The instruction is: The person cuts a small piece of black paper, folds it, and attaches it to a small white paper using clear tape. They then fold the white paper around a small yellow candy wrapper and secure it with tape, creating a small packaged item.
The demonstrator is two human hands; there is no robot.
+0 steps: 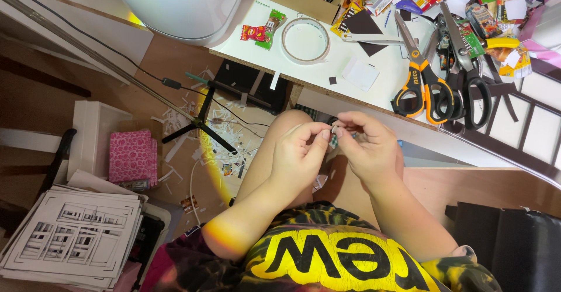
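- My left hand (301,151) and right hand (368,149) meet over my lap, fingertips pinched narrow on a tiny piece (337,130), too small to identify.
- The piece sits between both thumbs, at 6 o'clock from the white counter (350,46).
- Tape ring (305,39) lies at 12 o'clock; orange scissors (422,73) at 2 o'clock.
- Judgement: keep both pinches light and close together; work over the lap so a slip is recoverable.
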